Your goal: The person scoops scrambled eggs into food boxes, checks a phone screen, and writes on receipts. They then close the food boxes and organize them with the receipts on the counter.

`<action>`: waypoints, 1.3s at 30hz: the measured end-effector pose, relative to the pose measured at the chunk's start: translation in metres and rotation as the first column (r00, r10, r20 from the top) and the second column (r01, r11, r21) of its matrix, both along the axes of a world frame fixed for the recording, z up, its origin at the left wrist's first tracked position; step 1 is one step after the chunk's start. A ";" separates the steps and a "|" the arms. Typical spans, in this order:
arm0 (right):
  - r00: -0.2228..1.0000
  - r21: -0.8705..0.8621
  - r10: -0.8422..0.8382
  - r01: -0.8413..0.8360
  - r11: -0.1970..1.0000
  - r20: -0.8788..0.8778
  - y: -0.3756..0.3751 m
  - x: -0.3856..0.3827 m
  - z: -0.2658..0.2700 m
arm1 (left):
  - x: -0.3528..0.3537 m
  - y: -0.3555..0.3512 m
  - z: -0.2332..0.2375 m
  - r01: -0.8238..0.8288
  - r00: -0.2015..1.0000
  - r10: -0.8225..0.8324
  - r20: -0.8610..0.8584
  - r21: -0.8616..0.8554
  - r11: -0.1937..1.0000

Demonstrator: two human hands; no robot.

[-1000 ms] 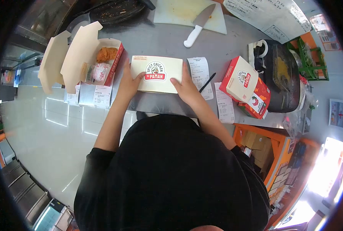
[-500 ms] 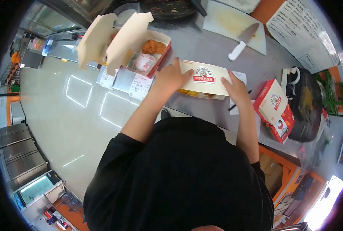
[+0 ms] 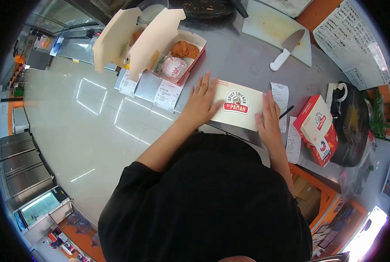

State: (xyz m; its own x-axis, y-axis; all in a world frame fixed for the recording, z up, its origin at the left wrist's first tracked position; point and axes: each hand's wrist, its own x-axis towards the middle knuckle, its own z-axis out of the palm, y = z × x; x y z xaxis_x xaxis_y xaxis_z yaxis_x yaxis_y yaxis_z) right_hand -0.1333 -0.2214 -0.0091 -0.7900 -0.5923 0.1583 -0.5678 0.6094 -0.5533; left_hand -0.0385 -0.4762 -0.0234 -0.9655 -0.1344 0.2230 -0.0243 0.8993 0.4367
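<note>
A cream takeaway box (image 3: 236, 105) with a "Spicy Chicken" logo lies lid down at the counter's front edge. My left hand (image 3: 199, 102) rests against its left end, fingers stretched out and thumb on the lid's edge. Along the right end lies my right hand (image 3: 269, 118), its fingers extended and the thumb at the lid. Both hands are open, touching the box from opposite sides; its contents are hidden. To the left stands an open box (image 3: 197, 65) with fried chicken (image 3: 185, 49) and a round paper-wrapped item (image 3: 174, 67). A second open box (image 3: 112, 37) is beside it.
A knife (image 3: 287, 50) lies on the white cutting board (image 3: 265, 26). Receipts (image 3: 168, 95) and a pen (image 3: 287, 112) are on the counter. Stacked red boxes (image 3: 315, 122) and a dark pan (image 3: 350, 126) stand right. Another pan (image 3: 199, 9) is at the back.
The lid has come down over the food, which showed at the front edge before. My hands have shifted to the box's ends with fingers straighter. The view has moved slightly.
</note>
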 end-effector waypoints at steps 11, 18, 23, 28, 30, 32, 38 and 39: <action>0.892 0.160 0.425 -0.402 0.902 -0.157 -0.004 -0.005 0.011 | -0.009 -0.008 0.018 0.514 0.853 -0.497 0.159 -0.094 0.853; 0.860 0.226 0.464 -0.418 0.880 -0.212 -0.001 -0.012 0.016 | -0.018 -0.016 0.028 0.575 0.807 -0.555 0.203 -0.052 0.817; 0.871 0.010 0.457 -0.463 0.887 -0.179 0.002 -0.010 -0.009 | -0.011 -0.011 0.032 0.659 0.750 -0.646 0.137 -0.236 0.715; 0.982 0.084 0.188 -0.189 0.978 0.016 0.034 -0.039 0.067 | -0.003 0.007 0.019 0.640 0.753 -0.657 -0.021 -0.205 0.740; 0.952 -0.212 -0.287 0.260 0.942 -0.104 0.093 -0.092 0.043 | -0.001 0.015 0.006 0.499 0.830 -0.542 -0.132 -0.258 0.827; 0.656 -0.342 -0.688 0.598 0.725 -0.310 0.160 -0.142 0.082 | 0.000 0.025 0.011 0.469 0.851 -0.508 -0.132 -0.244 0.849; 0.513 0.239 -0.791 0.765 0.598 0.335 0.315 -0.267 0.020 | 0.002 0.032 0.011 0.399 0.892 -0.432 -0.131 -0.220 0.890; 0.519 0.236 -0.787 0.762 0.603 0.335 0.320 -0.278 0.014 | 0.002 0.033 0.011 0.392 0.896 -0.424 -0.131 -0.213 0.895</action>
